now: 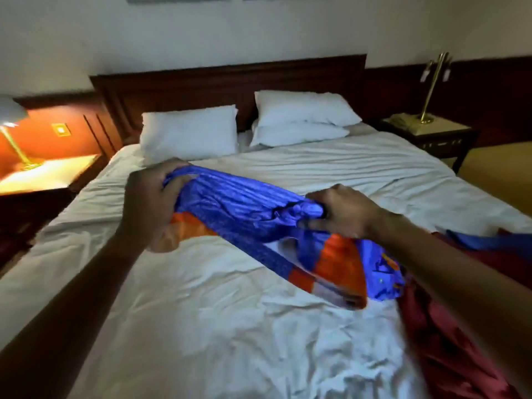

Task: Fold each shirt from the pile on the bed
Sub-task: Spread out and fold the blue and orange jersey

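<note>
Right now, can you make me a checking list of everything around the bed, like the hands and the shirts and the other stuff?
Surface: bed sheet, white, wrinkled.
Job's things: blue and orange shirt, bunched, held above the sheet; red garment heaped at the right edge.
Clutter: three pillows by the headboard.
Grippers: left hand and right hand, fingers closed on the shirt.
Cables: nothing seen.
Surroundings: lit lamp on the left nightstand; brass lamp and telephone on the right.

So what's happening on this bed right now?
A person holds a bunched blue and orange shirt above the white bed sheet, left hand gripping one end, right hand the other. It is not yet spread or folded. More clothes, red fabric among them, lie at the right.
</note>
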